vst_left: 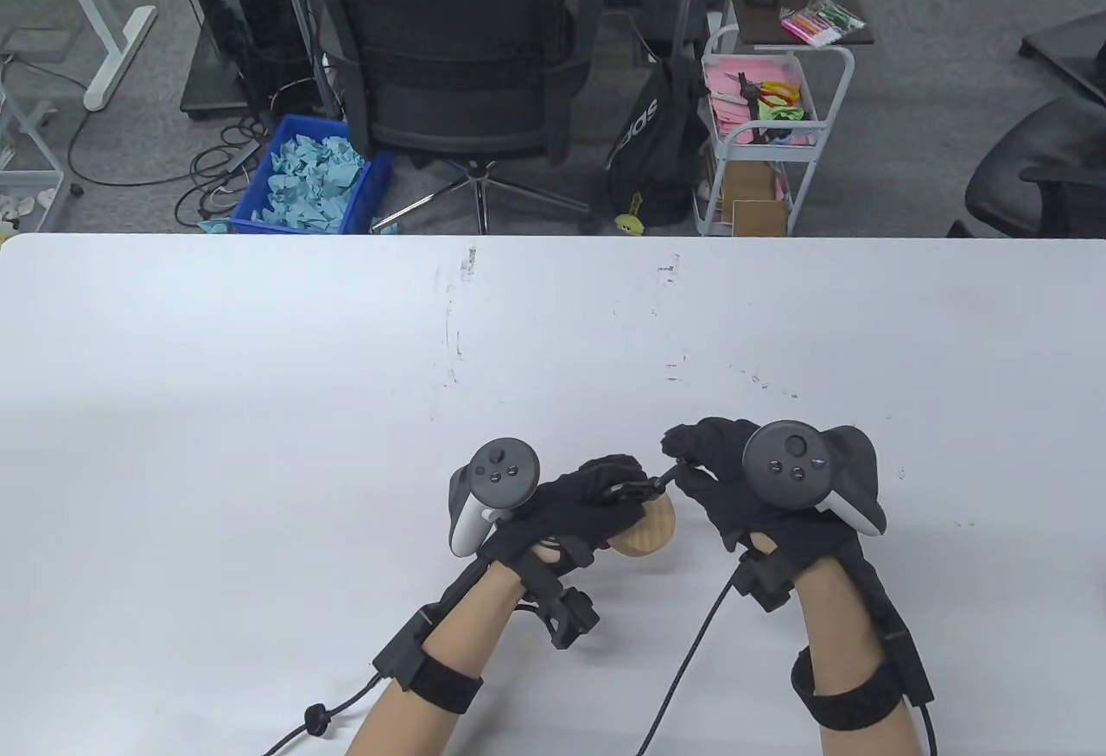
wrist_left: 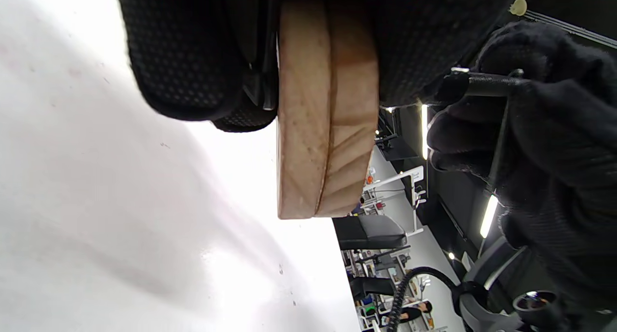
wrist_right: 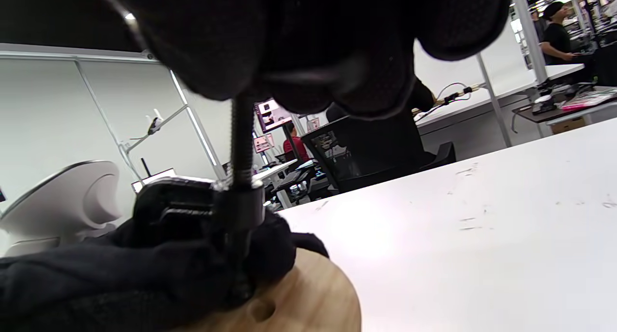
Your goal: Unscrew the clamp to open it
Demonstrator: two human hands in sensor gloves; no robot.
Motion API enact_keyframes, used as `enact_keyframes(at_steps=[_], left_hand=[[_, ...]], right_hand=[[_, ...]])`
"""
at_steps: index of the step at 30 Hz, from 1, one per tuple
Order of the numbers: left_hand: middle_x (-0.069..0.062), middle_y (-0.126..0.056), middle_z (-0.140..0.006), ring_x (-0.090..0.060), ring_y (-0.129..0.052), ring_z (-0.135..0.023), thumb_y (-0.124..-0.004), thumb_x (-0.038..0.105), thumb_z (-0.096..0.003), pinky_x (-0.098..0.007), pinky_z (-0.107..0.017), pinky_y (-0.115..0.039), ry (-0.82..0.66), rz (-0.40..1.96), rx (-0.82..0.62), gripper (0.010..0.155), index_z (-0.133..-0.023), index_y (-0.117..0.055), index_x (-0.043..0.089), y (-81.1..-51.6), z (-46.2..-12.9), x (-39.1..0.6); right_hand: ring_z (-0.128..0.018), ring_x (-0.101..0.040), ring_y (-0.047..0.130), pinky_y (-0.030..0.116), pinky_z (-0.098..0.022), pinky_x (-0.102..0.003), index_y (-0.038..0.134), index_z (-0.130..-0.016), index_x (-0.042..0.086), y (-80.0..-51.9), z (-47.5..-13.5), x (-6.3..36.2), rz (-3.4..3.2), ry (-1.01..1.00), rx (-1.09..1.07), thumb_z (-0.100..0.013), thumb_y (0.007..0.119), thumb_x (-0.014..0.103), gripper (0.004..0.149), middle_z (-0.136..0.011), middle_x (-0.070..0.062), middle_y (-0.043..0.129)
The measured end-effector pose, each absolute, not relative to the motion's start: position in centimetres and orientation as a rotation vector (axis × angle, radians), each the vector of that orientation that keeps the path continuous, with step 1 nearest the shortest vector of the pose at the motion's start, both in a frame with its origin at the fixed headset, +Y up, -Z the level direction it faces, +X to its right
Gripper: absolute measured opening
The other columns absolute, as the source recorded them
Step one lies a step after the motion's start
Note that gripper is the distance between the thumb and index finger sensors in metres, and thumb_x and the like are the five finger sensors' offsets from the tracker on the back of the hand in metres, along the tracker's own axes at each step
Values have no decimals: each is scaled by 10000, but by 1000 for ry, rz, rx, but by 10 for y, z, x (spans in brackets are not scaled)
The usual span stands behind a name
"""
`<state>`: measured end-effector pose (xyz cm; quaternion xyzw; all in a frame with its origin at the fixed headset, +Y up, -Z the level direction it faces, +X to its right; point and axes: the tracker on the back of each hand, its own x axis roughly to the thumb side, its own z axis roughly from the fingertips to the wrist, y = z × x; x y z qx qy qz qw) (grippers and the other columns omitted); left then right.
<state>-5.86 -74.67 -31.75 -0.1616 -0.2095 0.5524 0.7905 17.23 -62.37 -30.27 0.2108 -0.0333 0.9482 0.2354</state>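
A small black C-clamp [vst_left: 629, 491] is tightened on two stacked round wooden pieces [vst_left: 648, 529] held just above the white table [vst_left: 259, 402]. My left hand [vst_left: 605, 492] grips the clamp frame and the wood. My right hand [vst_left: 684, 464] pinches the handle at the end of the screw [vst_left: 668, 479]. The left wrist view shows the two wooden pieces [wrist_left: 328, 125] edge on, my left fingers [wrist_left: 183, 57] around them, and the right hand on the handle bar [wrist_left: 487, 84]. In the right wrist view the threaded screw [wrist_right: 241, 134] runs from my right fingers [wrist_right: 313, 43] down through the clamp frame [wrist_right: 173, 206] onto the wood [wrist_right: 313, 298].
The table's far edge [vst_left: 553, 236] runs across the middle of the table view. Beyond it stand a black office chair [vst_left: 458, 65], a blue bin of paper scraps [vst_left: 311, 177] and a white cart [vst_left: 760, 125]. Cables trail from both wrists toward the near edge.
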Motion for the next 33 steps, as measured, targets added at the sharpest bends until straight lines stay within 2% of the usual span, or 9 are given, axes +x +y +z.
enact_keyframes(at_steps=[4,7,10,15,17,20,24,27,33], left_hand=[[-87,-647,-1103,-236,-1038,-701,-852,376,-505,-218,-522,-938,-458,1191,-355,411,-906,-805,295,-747,-318,-59],[-86,-650,-1101,-236,-1040,-699,-852,375,-504,-217,-520,-941,-459,1182,-353,409,-903,-810,293,-747,-318,-60],[-88,-649,-1102,-238,-1039,-700,-851,376,-506,-219,-520,-939,-452,1180,-352,411,-905,-808,292,-747,-320,-62],[-85,-649,-1103,-236,-1038,-702,-850,377,-506,-217,-522,-939,-413,1183,-317,410,-905,-807,295,-744,-324,-75],[-83,-650,-1101,-233,-1040,-699,-848,378,-507,-216,-521,-940,-391,1200,-292,408,-905,-806,297,-744,-324,-82],[-87,-647,-1103,-237,-1038,-701,-849,376,-508,-219,-521,-938,-386,1234,-285,409,-906,-807,293,-741,-326,-89],[-58,-649,-1110,-227,-1034,-713,-847,381,-513,-213,-531,-935,-397,1275,-276,408,-911,-800,305,-737,-327,-93],[-19,-664,-1108,-225,-1037,-713,-850,381,-511,-213,-532,-936,-421,1291,-268,405,-908,-805,312,-734,-326,-93],[-8,-671,-1109,-224,-1037,-714,-853,381,-511,-211,-534,-936,-455,1315,-268,404,-907,-807,317,-732,-325,-89]], right_hand=[[-770,-321,853,600,-644,-590,761,-851,281,-625,-304,170,2575,-105,630,-402,791,228,453,-851,12,772],[-800,-326,834,586,-652,-599,764,-835,289,-628,-306,169,2549,-99,629,-397,789,210,445,-854,20,765],[-813,-337,829,588,-651,-598,756,-854,287,-631,-308,171,2527,-110,612,-405,787,227,454,-876,13,755],[-858,-372,786,593,-647,-592,610,-994,236,-641,-319,188,2422,-76,526,-417,803,329,615,-978,-35,637],[-833,-383,799,606,-631,-588,619,-991,217,-648,-325,197,2322,-47,441,-420,804,339,612,-968,-53,645],[-775,-356,849,654,-595,-557,626,-989,199,-663,-334,206,2256,58,356,-425,785,425,628,-942,-72,673],[-586,-297,961,750,-496,-485,678,-963,188,-688,-344,200,2170,285,357,-448,725,464,587,-828,-68,795],[-480,-273,1005,798,-417,-458,756,-912,178,-703,-348,189,2109,312,340,-433,734,505,579,-754,-63,859],[-464,-258,1019,817,-393,-441,677,-961,155,-721,-348,170,2055,449,371,-400,713,619,730,-784,-80,832]])
